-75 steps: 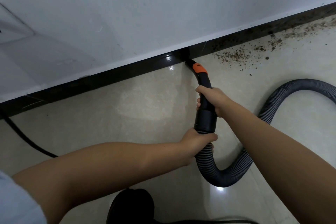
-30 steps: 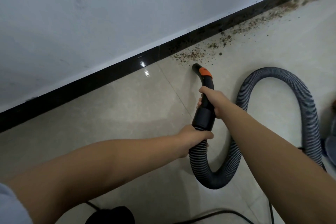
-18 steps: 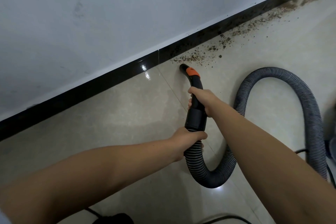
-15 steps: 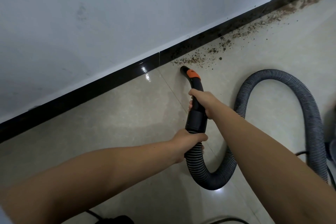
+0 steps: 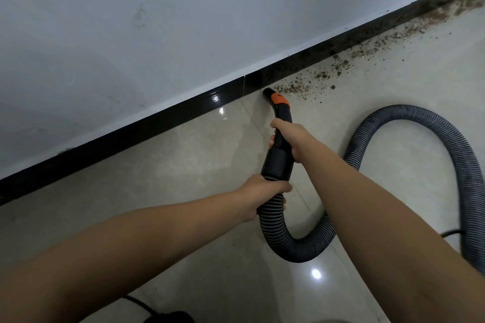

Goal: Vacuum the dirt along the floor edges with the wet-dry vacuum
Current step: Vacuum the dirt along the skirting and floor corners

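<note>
The left hand (image 5: 265, 190) clenches the ribbed hose (image 5: 409, 118) just below the black nozzle (image 5: 279, 123), which the right hand (image 5: 290, 136) grasps higher up. The nozzle's tip meets the black skirting (image 5: 131, 131) at the dirt (image 5: 322, 73) trail's left end; the hose loops rightward across the floor (image 5: 183, 165).

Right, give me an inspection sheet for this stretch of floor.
Surface: glossy beige tile floor, clean left of the nozzle.
Job's things: black nozzle at the skirting; dirt trails right along the edge; ribbed hose loops on the floor.
Clutter: nothing seen.
Grippers: right hand grips the nozzle handle; left hand grips the hose.
Cables: black cable at bottom.
Surroundings: white wall, black skirting.
</note>
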A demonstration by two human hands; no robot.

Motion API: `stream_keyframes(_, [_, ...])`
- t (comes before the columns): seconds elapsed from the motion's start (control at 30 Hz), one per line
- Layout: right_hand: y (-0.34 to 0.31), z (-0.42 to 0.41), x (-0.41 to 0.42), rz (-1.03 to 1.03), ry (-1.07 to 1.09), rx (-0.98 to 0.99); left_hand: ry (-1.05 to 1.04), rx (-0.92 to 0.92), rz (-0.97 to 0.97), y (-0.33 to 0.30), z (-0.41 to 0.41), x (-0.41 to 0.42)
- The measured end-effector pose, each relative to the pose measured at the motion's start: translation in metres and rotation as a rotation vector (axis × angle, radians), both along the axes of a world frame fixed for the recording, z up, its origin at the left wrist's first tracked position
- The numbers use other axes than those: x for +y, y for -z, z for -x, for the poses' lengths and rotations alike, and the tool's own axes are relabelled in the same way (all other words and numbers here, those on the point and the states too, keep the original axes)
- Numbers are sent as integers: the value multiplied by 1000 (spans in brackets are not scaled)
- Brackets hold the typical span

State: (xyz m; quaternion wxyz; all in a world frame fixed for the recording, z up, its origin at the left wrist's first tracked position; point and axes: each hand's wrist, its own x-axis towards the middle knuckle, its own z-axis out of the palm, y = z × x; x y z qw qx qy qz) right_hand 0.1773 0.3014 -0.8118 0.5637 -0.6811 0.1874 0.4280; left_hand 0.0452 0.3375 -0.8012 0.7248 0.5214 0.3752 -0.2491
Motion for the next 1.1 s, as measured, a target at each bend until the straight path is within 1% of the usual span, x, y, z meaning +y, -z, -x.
stream_keyframes(0.23, [2,-1,-1,28,43,-28,38,8,24,3,-3,3])
stream_keyframes(0.43, [1,-9,-20,73,136,-58,117,14,39,1,-16,-1])
stream_keyframes(0.6, [2,-17,-34,76,161,-51,149,19,46,4,-25,-13])
stream_keyframes(0.8, [4,-27,-28,70,144,-53,113,11,42,7,-34,-10])
stream_keyframes(1.1, [10,-19,6,58,28,-76,35,17,30,20,-23,9])
